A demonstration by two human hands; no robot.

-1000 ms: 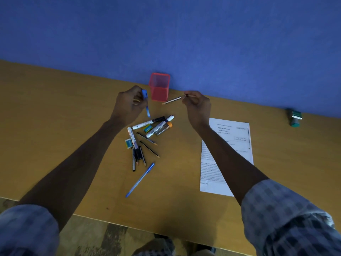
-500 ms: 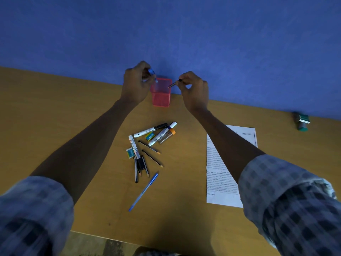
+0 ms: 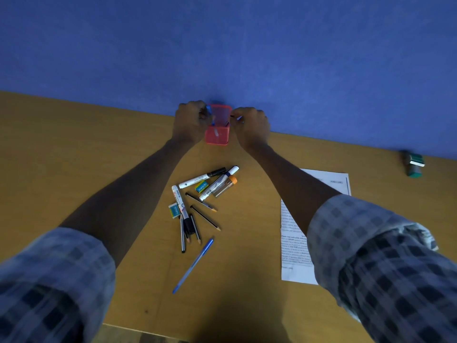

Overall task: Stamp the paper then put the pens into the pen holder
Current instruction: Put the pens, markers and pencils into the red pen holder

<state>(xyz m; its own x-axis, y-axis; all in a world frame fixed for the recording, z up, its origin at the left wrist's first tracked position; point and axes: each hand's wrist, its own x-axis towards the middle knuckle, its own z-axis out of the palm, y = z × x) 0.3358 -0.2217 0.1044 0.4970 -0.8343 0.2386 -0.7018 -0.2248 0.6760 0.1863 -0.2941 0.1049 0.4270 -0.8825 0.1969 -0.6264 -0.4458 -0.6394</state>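
A red mesh pen holder [image 3: 217, 136] stands at the table's far edge against the blue wall. My left hand [image 3: 189, 122] is at its left rim, closed on a blue pen [image 3: 209, 110] whose lower end shows through the mesh. My right hand [image 3: 251, 126] is at the right rim, pinching a thin pencil [image 3: 238, 118] over the opening. A printed paper [image 3: 296, 248] lies to the right, partly under my right forearm. Loose markers, pencils and a blue pen [image 3: 193, 266] lie in a heap [image 3: 200, 201] in front of the holder.
A green stamp [image 3: 414, 165] sits at the far right by the wall. Two small erasers [image 3: 201, 186] and a clear tube with an orange cap [image 3: 225, 185] lie among the pens. The wooden table's near edge [image 3: 138, 329] runs below my sleeves.
Both hands have carried their pens from above the heap to the holder's rim. The blue pen has dropped partly into the holder.
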